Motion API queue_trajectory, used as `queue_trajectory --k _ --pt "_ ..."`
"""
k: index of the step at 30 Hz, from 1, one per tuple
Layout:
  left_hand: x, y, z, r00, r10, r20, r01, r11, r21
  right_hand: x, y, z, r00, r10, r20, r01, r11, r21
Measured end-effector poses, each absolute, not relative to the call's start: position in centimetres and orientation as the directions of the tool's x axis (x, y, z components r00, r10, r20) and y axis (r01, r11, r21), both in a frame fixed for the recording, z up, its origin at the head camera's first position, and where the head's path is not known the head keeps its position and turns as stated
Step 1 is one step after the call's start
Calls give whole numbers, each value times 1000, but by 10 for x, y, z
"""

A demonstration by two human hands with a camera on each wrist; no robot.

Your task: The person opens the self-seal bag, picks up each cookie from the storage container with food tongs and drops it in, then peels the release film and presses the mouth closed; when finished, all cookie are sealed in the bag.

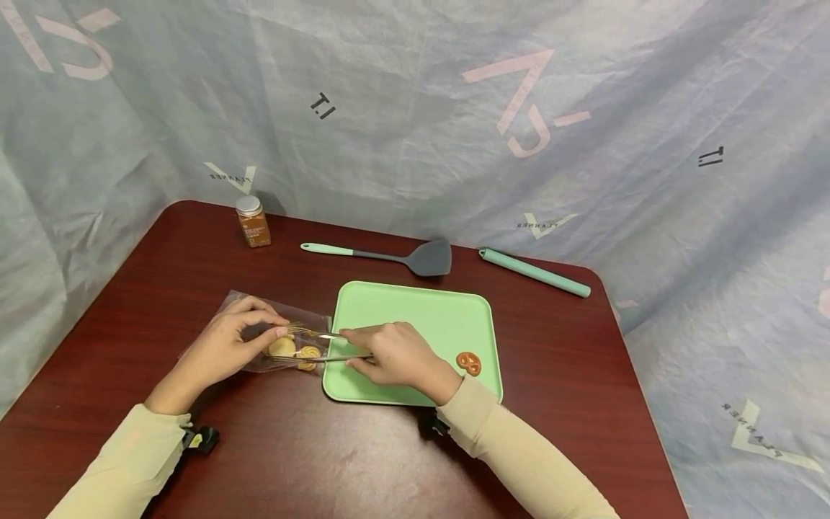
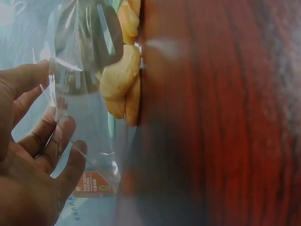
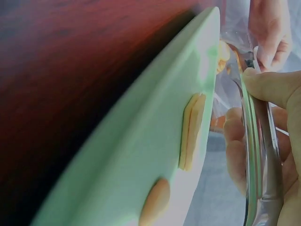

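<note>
A clear plastic bag (image 1: 256, 362) lies left of the green tray (image 1: 415, 303), with several cookies (image 1: 308, 357) inside. My left hand (image 1: 227, 339) holds the bag by its film near the mouth; in the left wrist view the film crosses in front of some fingers. My right hand (image 1: 395, 355) grips metal tongs (image 1: 337, 358) over the tray's left part. The tongs' arms stand apart and point left into the bag, around the cookies. A pretzel-shaped cookie (image 1: 468, 363) is on the tray's right side. A layered cookie (image 3: 190, 134) on the tray shows in the right wrist view.
Behind the tray lies a grey spatula (image 1: 428, 258) with a mint handle. A mint-green stick (image 1: 534, 272) is at the back right. At the back left stands a seasoning jar (image 1: 254, 223) with a silver lid. A printed grey curtain (image 1: 389, 144) hangs behind the table.
</note>
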State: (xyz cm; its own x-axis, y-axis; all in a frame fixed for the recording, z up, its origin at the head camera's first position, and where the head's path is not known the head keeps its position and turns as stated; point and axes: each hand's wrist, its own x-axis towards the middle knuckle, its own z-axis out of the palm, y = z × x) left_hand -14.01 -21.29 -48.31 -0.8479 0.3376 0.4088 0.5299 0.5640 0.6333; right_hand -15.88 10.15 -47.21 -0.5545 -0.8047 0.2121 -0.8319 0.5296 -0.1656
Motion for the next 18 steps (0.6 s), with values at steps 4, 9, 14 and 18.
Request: queue_trajectory --k 4,9,14,18 --pt "-140 -215 -484 -848 334 412 530 575 624 -154 120 -475 -574 -776 260 -819 538 -199" --pt "-140 -216 -484 -852 327 409 522 582 623 -144 164 -478 -617 -711 339 -787 562 -253" --pt "-140 -216 -483 -851 327 412 525 576 627 -133 221 -481 -671 -629 392 -735 631 -247" --pt "-140 -216 -483 -850 325 415 526 576 625 -118 267 -477 -732 -567 377 -670 699 -251"
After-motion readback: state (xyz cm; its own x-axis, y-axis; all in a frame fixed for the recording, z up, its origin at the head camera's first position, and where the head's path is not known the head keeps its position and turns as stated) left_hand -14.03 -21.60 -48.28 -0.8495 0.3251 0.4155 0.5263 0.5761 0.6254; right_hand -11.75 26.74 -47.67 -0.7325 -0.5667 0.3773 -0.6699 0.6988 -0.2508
